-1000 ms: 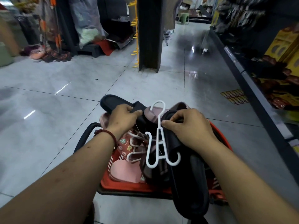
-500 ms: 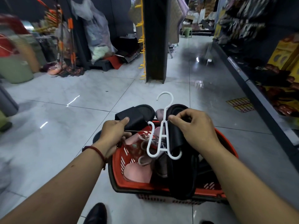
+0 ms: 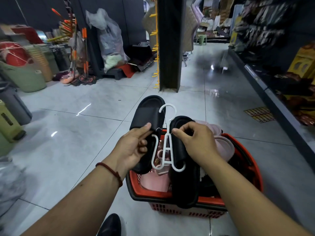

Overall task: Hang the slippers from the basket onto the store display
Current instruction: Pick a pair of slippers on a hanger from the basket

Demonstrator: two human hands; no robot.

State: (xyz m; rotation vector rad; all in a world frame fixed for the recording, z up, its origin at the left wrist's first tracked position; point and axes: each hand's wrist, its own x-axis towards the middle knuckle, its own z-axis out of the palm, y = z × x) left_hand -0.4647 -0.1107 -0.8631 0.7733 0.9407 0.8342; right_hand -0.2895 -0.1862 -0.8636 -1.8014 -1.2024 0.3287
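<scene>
Far left of the red basket [image 3: 252, 167]: olive container [image 3: 6, 120] with a dark label, writing too blurred to read; green tubs [image 3: 30, 79] and a grey bin [image 3: 15, 106] behind it. Between these and the basket: a broad stretch of grey floor tile [image 3: 76, 133]. Just left of the basket's near rim: left hand [image 3: 133, 147], red cord bracelet [image 3: 110, 171] at the wrist, thumb laid over the strap and fingers [image 3: 142, 143] curled under, gripping one black slipper [image 3: 148, 113] with its toe pointing away. Half a second earlier this slipper lay lower and crosswise over the basket; it is now raised and stands lengthwise beside the hanger. Above the basket's left end: white hanger [image 3: 166, 147], hook uppermost as before; whether its left arm has caught the slipper cannot be told. Right hand [image 3: 199, 143] pinches the hanger's neck between thumb and forefinger, the other fingers curled. Under it the second black slipper [image 3: 184, 184] hangs down, its heel over the basket's near rim. Inside the basket: pink slippers [image 3: 223, 145]. Beyond the basket: dark pillar [image 3: 170, 48] with yellow pegs [image 3: 156, 48], and an aisle running on to its right. Right of the basket: shelf edge [image 3: 272, 99], close by; yellow boxes [image 3: 305, 62], print not legible.
</scene>
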